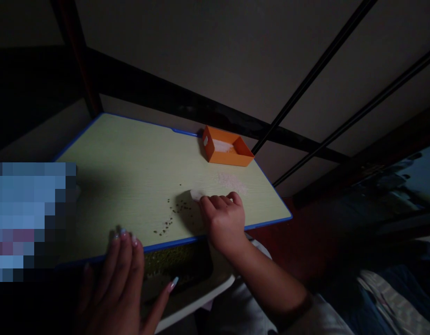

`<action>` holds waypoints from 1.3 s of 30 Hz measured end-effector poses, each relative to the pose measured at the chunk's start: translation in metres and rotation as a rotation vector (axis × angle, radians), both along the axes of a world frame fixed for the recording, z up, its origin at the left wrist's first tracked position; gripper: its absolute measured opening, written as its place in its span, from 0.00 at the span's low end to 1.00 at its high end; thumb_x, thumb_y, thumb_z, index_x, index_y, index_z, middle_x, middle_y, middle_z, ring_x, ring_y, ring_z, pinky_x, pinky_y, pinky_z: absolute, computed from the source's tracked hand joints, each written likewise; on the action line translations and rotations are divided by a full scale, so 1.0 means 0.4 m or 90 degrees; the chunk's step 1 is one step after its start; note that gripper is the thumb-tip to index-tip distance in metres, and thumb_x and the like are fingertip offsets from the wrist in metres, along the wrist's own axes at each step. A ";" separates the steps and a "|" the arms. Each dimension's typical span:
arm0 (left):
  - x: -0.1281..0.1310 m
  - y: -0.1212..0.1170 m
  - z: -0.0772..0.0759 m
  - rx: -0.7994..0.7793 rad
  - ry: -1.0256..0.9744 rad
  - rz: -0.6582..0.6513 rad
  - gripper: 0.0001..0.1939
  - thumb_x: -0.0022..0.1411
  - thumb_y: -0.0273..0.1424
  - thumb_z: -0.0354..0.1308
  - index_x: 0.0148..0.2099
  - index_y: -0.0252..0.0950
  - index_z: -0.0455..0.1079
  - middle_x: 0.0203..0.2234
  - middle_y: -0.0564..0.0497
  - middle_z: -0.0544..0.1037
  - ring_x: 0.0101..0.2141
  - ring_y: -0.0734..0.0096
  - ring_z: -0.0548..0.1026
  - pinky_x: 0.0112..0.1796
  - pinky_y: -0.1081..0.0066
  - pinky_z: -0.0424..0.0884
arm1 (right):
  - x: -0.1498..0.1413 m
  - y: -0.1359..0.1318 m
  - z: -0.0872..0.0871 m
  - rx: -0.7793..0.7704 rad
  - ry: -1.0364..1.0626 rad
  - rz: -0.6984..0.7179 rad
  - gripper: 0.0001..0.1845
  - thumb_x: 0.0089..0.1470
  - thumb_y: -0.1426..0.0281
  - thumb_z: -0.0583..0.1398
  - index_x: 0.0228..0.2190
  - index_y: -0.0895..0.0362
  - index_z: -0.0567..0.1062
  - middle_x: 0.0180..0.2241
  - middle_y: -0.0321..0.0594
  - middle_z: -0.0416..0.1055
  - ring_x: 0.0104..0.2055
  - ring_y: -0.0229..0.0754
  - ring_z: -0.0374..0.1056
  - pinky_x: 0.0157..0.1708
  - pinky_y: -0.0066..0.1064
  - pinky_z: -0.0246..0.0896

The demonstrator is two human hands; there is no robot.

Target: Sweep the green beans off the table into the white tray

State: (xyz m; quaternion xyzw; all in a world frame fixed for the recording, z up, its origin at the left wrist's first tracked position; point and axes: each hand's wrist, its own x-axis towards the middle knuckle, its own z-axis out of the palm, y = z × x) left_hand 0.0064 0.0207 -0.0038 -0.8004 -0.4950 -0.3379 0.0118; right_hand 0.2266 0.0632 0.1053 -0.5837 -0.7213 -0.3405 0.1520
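My right hand rests on the pale green table with its fingers curled round a small white piece, which I cannot make out clearly. Left of it lie several small dark seeds, scattered toward the front edge. A patch of white grains lies just beyond the knuckles. My left hand is spread open, fingertips on the table's blue front edge, over a container of greenish seeds held below the edge. An orange box with white grains inside stands at the back.
The table has a blue rim and ends close to a wall with dark bars. A blurred bluish patch covers the left side. Dark bedding or cloth lies at the lower right. The room is dim.
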 end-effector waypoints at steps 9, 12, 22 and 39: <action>0.002 0.004 -0.014 -0.010 -0.028 -0.004 0.44 0.63 0.48 0.49 0.75 0.42 0.38 0.75 0.46 0.48 0.73 0.45 0.51 0.67 0.28 0.54 | 0.068 0.073 0.007 -0.106 0.029 -0.188 0.14 0.69 0.68 0.58 0.31 0.54 0.78 0.26 0.40 0.80 0.29 0.41 0.73 0.35 0.36 0.44; 0.002 0.005 -0.016 -0.005 -0.031 -0.004 0.44 0.62 0.48 0.49 0.75 0.41 0.39 0.75 0.45 0.48 0.73 0.43 0.52 0.67 0.27 0.55 | 0.097 0.098 0.015 -0.098 0.037 -0.216 0.13 0.69 0.67 0.59 0.32 0.54 0.78 0.26 0.40 0.80 0.28 0.41 0.73 0.34 0.35 0.44; 0.004 0.011 -0.017 0.034 -0.037 0.007 0.45 0.60 0.48 0.50 0.75 0.43 0.40 0.74 0.45 0.53 0.69 0.38 0.60 0.60 0.26 0.64 | 0.078 0.042 0.045 -0.008 0.039 -0.130 0.19 0.70 0.64 0.56 0.26 0.53 0.73 0.20 0.36 0.76 0.22 0.38 0.67 0.33 0.34 0.46; 0.002 0.015 -0.021 0.028 -0.048 -0.012 0.46 0.60 0.47 0.50 0.75 0.41 0.39 0.75 0.44 0.49 0.72 0.39 0.55 0.65 0.24 0.55 | 0.070 0.177 0.094 -0.219 0.107 -0.322 0.17 0.72 0.64 0.50 0.43 0.55 0.77 0.33 0.49 0.82 0.33 0.48 0.79 0.29 0.33 0.57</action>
